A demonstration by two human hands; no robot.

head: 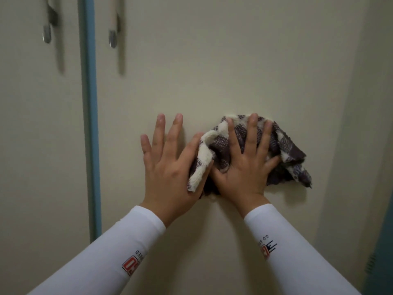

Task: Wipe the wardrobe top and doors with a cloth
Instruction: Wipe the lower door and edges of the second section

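Two cream wardrobe doors: left door (32,145), then a blue-grey strip (90,124), then right door (212,71) with a metal handle (112,37) near its top. Left hand (168,167) lies flat on the right door, fingers straight and spread, thumb against the cloth (285,145). Right hand (246,169), just beside it, fingers splayed straight, presses the bunched brown-and-cream cloth onto that door; white sleeves on both arms.

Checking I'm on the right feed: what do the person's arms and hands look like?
The left hand and right hand are bare, no gloves or rings visible. The left sleeve and right sleeve are snug, white, wrist-length, each printed with a red-and-dark logo and small dark lettering.
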